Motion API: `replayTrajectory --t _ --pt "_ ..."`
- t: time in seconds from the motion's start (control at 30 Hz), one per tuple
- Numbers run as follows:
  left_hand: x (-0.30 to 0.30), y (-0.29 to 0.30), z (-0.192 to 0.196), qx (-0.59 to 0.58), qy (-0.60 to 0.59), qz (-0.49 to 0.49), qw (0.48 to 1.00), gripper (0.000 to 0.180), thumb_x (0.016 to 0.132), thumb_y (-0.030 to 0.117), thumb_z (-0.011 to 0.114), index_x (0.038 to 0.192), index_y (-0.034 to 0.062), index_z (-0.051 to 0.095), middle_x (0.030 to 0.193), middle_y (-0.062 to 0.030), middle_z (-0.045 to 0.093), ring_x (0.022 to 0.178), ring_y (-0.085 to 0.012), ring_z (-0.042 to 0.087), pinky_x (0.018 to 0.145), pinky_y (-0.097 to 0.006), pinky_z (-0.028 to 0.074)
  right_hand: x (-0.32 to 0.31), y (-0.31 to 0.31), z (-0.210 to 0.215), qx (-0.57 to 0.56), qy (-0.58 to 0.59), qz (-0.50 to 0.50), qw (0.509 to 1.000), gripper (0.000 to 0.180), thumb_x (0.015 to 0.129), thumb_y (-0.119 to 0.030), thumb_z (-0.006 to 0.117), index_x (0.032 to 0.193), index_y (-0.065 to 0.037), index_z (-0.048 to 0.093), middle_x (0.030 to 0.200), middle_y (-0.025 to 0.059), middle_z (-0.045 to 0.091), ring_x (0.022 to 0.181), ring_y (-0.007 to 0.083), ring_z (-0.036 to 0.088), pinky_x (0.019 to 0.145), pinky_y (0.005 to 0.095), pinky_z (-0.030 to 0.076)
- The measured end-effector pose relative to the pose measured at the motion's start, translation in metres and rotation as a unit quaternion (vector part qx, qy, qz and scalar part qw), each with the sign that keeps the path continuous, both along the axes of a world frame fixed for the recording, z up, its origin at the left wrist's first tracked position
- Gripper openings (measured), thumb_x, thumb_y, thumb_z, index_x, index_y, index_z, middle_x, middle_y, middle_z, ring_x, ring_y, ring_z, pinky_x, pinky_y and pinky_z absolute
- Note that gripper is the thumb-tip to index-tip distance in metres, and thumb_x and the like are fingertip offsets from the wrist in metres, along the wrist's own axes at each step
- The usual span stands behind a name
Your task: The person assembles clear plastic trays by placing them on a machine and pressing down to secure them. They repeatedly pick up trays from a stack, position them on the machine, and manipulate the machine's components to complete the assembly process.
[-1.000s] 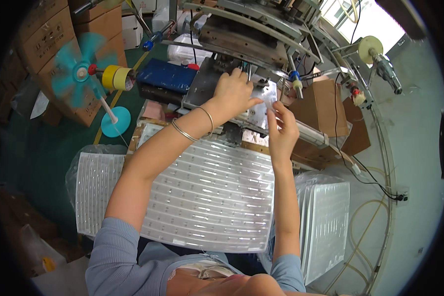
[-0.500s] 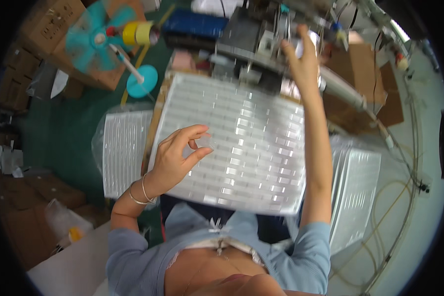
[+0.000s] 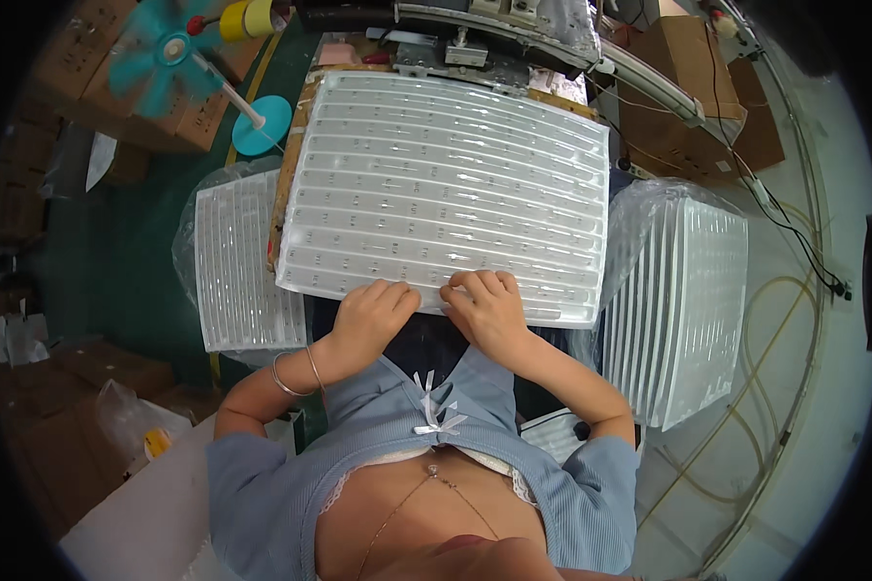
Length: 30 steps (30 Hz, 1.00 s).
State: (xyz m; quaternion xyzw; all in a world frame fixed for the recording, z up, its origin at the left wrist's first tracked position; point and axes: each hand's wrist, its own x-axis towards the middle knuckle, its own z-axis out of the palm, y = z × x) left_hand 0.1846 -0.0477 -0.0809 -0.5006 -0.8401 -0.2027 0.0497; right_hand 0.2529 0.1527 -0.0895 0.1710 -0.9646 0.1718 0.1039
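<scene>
A white ribbed tray [image 3: 436,208] lies in front of me, its long rows filled with shiny clear pieces that carry small dark marks. At its near edge, left of the middle, my left hand [image 3: 370,318] is closed, fingertips bent down over the nearest row. My right hand [image 3: 489,312] is closed beside it, a small gap to the right, its fingers curled over the same edge. Whatever lies between the fingers of either hand is hidden. A bracelet [image 3: 295,376] circles my left wrist.
Beyond the tray stands a metal machine [image 3: 465,53]. More ribbed trays lie at the left [image 3: 247,261] and are stacked at the right [image 3: 678,300], with plastic wrap around them. A turquoise fan [image 3: 260,126] and cardboard boxes [image 3: 179,116] stand far left; an open carton [image 3: 683,87] is far right.
My right hand has come back from the machine to the tray's near edge. My left hand, earlier pinching a small clear piece above the tray, has moved down to that edge. The view has shifted.
</scene>
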Motion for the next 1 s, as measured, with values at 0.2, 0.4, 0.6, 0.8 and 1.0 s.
replayTrajectory --t 0.2,0.4,0.6,0.8,1.0 --pt "0.001 -0.001 -0.011 -0.035 0.009 0.000 0.999 0.024 0.069 0.011 0.057 0.093 0.0059 0.057 0.084 -0.0048 0.056 0.074 -0.0186 0.056 0.060 -0.029 0.047 -0.027 0.033 0.035 -0.260 -0.027 -0.041 0.964 0.025 0.070 -0.002 0.068 0.090 -0.005 0.053 0.097 0.0088 0.059 0.090 0.0266 0.057 0.078 0.0363 0.045" --pt "-0.035 -0.004 0.024 0.106 -0.094 0.016 0.990 0.029 0.071 0.006 0.065 0.100 0.0043 0.061 0.091 -0.0096 0.059 0.081 -0.0258 0.059 0.068 -0.034 0.049 -0.062 0.103 0.045 -0.416 0.035 -0.216 0.883 0.017 0.080 -0.002 0.064 0.092 -0.002 0.053 0.102 0.0089 0.061 0.086 0.0138 0.058 0.067 0.0244 0.048" --pt "-0.140 0.022 0.065 0.177 0.006 0.148 0.973 0.039 0.074 0.008 0.068 0.112 0.0068 0.060 0.099 -0.0119 0.061 0.084 -0.0286 0.060 0.071 -0.036 0.049 -0.129 0.142 0.084 -0.507 0.129 -0.239 0.818 0.018 0.085 -0.005 0.061 0.102 -0.001 0.057 0.110 0.0066 0.059 0.084 0.0091 0.057 0.070 0.0228 0.048" --pt "-0.222 0.118 0.097 0.199 0.197 0.186 0.942 0.044 0.079 0.029 0.066 0.118 0.0113 0.058 0.107 -0.0141 0.060 0.088 -0.0276 0.060 0.067 -0.038 0.048 -0.183 0.150 0.096 -0.433 0.163 -0.187 0.867 0.022 0.088 -0.005 0.058 0.109 0.001 0.061 0.109 0.0074 0.061 0.095 0.0109 0.058 0.081 0.0233 0.048" --pt "-0.291 0.192 0.113 0.113 0.271 0.204 0.934 0.043 0.078 0.048 0.061 0.099 0.0106 0.067 0.093 -0.0151 0.062 0.079 -0.0247 0.062 0.061 -0.035 0.047 -0.208 0.145 0.111 -0.301 0.229 -0.207 0.902 0.019 0.083 -0.002 0.061 0.102 -0.001 0.063 0.104 0.0124 0.064 0.080 0.0174 0.064 0.073 0.0274 0.053"
